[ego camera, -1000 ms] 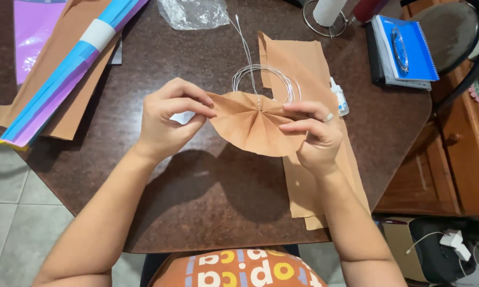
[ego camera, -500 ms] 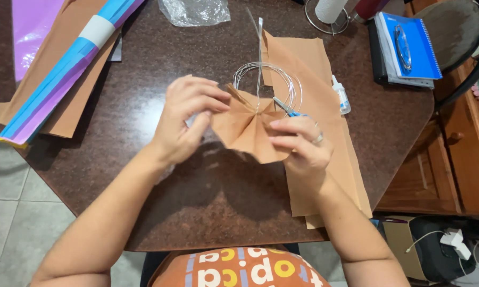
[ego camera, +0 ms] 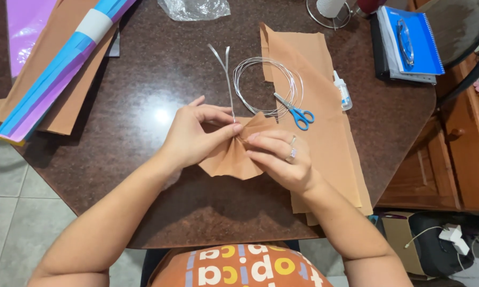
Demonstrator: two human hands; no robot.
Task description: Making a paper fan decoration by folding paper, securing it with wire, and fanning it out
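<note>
Bright overhead light, glare spot on glossy dark brown tabletop; soft shadows under arms, sharp focus, slight wide-angle edge distortion.

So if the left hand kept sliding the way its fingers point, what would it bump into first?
Probably the right hand: the left hand points rightward across the folded brown paper, and their fingertips nearly meet there already.

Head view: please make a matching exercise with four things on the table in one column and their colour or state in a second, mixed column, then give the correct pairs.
Things:
1. scissors
2. folded brown paper
3. wire coil
4. notebook

States:
A. pinched between the left hand and the right hand
B. silver loops lying partly on the brown sheet
C. blue cover, glasses on top
D. blue handles, lying beside the coil

Pairs: 1-D, 2-A, 3-B, 4-C
</note>
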